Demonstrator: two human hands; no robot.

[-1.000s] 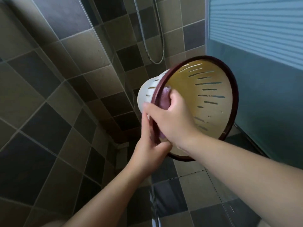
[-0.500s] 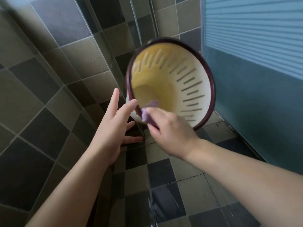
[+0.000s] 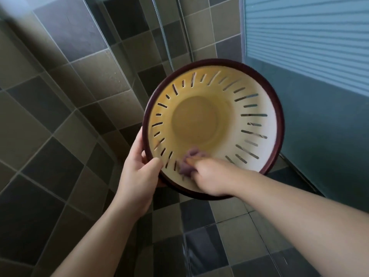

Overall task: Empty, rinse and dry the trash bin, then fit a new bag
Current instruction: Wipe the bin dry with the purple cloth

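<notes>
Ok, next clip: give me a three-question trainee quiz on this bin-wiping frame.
1. True or false: the left hand grips the rim of the bin.
2. What does the right hand hold? A) a sponge B) a purple cloth C) a new bag
3. Fill in: the cloth presses against the bin's ____ wall.

Key: 1 true; 2 B; 3 inner
</notes>
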